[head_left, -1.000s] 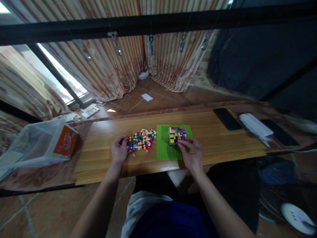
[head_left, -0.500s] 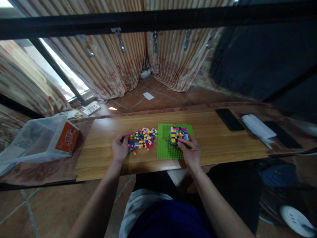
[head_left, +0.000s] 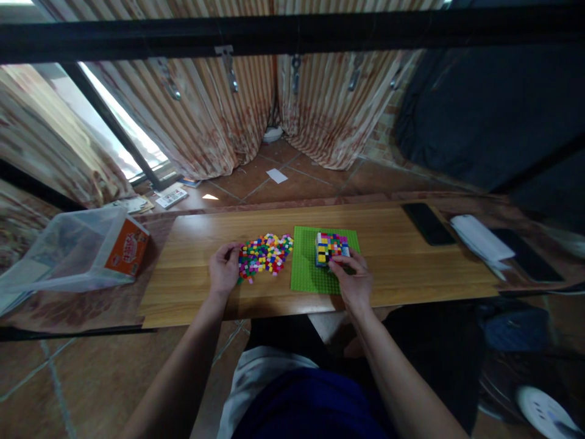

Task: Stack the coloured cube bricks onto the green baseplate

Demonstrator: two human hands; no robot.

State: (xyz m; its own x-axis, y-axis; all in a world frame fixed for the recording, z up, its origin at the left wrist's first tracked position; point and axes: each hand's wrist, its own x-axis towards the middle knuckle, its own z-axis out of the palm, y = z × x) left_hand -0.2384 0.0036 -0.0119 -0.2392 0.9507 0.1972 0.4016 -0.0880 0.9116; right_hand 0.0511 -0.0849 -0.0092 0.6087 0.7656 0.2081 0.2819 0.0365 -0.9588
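Note:
A block built of small colourful toy bricks (head_left: 321,250) stands on a green studded baseplate (head_left: 303,268). My right hand (head_left: 354,279) is at the block's near right corner, its thumb and fingers drawn together against it. Whatever lies between those fingertips is too small to make out. To the left, a loose pile of multicoloured toy bricks (head_left: 265,255) is spread on the wooden board. My left hand (head_left: 223,269) rests at the pile's left edge with thumb and forefinger pinched together; what they hold is hidden.
The wooden board (head_left: 183,262) carries a black phone (head_left: 428,224) at its right. Beyond its right end are folded white papers (head_left: 479,238) and another dark flat object (head_left: 525,255). A clear plastic bin (head_left: 77,250) with an orange label stands left. A black bar (head_left: 292,33) crosses above.
The view has shifted slightly. My right fingers have closed in a little at the block's near corner. My left hand keeps its pinch beside the pile.

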